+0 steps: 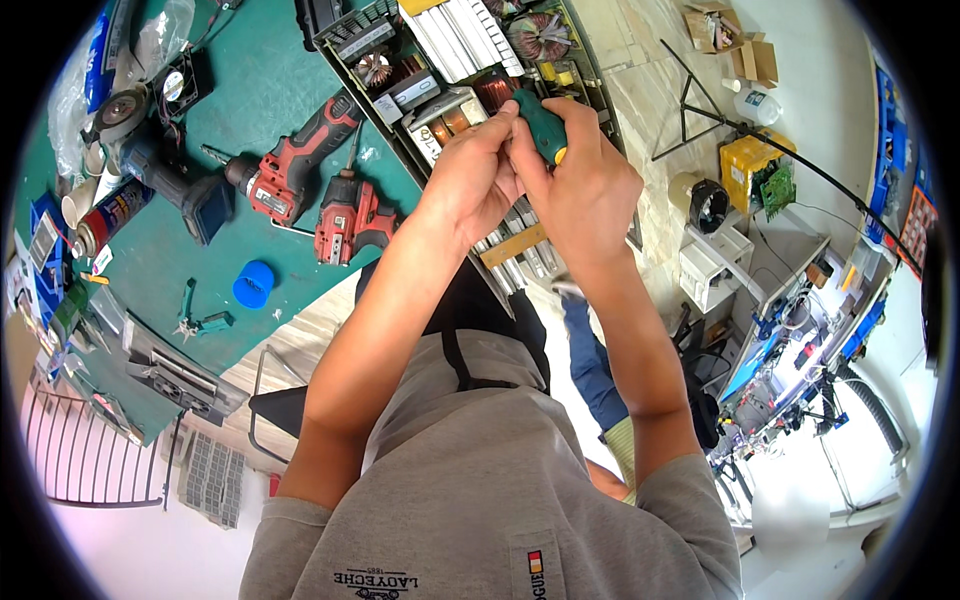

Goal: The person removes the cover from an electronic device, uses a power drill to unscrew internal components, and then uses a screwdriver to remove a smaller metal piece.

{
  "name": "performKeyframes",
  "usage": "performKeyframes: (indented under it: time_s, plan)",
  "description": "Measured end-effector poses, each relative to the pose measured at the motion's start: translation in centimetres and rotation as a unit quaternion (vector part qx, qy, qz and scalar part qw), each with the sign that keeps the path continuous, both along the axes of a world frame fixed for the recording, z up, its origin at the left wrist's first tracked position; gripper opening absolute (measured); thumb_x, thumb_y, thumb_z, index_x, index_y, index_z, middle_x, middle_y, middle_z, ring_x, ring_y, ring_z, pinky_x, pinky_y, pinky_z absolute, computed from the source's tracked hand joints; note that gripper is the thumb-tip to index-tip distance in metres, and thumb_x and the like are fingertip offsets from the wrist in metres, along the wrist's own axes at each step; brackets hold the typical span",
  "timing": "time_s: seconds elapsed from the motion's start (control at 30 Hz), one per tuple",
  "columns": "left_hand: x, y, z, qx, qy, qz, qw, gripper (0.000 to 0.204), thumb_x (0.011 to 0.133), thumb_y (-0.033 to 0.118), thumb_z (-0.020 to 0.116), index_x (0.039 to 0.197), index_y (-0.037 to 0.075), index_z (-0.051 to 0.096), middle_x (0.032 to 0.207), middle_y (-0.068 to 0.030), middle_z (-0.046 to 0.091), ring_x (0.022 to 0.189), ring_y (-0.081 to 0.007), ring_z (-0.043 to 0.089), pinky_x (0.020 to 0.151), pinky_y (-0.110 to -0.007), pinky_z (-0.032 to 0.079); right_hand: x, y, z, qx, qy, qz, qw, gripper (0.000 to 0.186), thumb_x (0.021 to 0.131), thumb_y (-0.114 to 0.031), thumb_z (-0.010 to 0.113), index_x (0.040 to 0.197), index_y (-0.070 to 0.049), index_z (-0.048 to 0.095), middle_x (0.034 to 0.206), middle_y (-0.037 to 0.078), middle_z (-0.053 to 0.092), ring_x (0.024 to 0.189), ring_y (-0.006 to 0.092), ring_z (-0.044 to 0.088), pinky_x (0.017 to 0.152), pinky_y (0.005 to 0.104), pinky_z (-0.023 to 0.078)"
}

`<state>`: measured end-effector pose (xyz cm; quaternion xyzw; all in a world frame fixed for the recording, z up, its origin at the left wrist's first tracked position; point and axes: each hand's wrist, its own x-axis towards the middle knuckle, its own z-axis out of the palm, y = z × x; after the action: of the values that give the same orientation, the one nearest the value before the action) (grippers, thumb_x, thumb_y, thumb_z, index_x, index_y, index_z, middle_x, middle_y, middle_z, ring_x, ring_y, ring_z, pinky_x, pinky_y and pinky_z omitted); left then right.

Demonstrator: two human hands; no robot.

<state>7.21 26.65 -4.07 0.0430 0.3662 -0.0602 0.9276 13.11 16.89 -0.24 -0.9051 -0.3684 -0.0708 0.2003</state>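
Above an opened metal-cased power unit (455, 40) with copper coils, capacitors and silver heat sinks, my two hands meet. My right hand (590, 190) is closed around a screwdriver (543, 128) with a green handle and a yellow end; its shaft is hidden. Close against it, my left hand (475, 180) has its fingers curled in and its thumb by the green handle. Whatever the left fingers pinch, if anything, is out of sight behind them. A wooden-coloured strip (513, 245) crosses the unit below my hands.
On the green mat (255, 50) to the left lie a red drill (290, 170), a red impact driver (350, 220), an angle grinder (165, 170), a blue cap (254, 284) and green cutters (203, 315). Another person's blue-trousered leg (592, 350) is behind my right arm. Boxes (735, 45) stand at right.
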Motion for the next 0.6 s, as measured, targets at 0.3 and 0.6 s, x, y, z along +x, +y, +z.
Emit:
performKeyframes:
  time_s: [0.3,0.6]
  plan:
    - [0.0,0.0,-0.5,-0.021,0.0,0.016,1.0,0.023,0.104,0.025,0.047,0.105,0.005,0.058,0.091,-0.0018,0.064,0.078,-0.0121,0.063,0.074,-0.029,0.053,0.0,1.1,1.2,-0.078,0.006,-0.043,0.996,0.032,0.085,-0.037,0.072,0.093,-0.008,0.061,0.059,0.009,0.062,0.049,0.0269,0.063,0.043,0.0355,0.048]
    - [0.4,-0.2,-0.5,-0.011,0.02,0.008,1.0,0.023,0.105,0.023,0.043,0.121,0.01,0.053,0.096,0.0023,0.063,0.084,-0.01,0.062,0.078,-0.029,0.053,0.2,1.9,2.2,-0.161,0.04,-0.086,0.982,0.041,0.085,-0.047,0.07,0.094,-0.007,0.063,0.058,0.013,0.064,0.052,0.0307,0.066,0.044,0.0375,0.049]
